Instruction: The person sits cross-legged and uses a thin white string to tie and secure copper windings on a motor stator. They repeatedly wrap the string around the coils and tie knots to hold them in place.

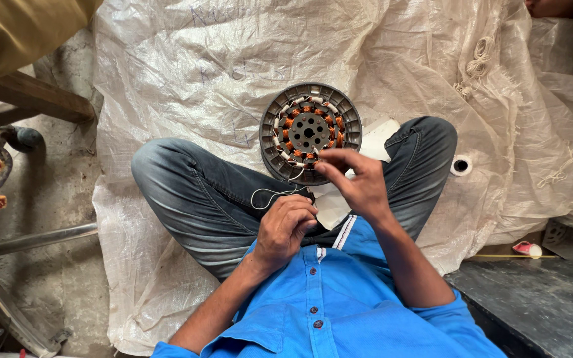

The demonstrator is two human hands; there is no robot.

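Right hand (356, 182) pinches white thread (274, 193) just this side of the wound stator (310, 131); your left hand (286, 229), fisted on the thread's loop, sits nearer your chest.

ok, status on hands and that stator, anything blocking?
Left hand closed on white thread. Right hand pinching the thread at stator rim. Stator flat on white sheet between the knees. Nothing blocking.
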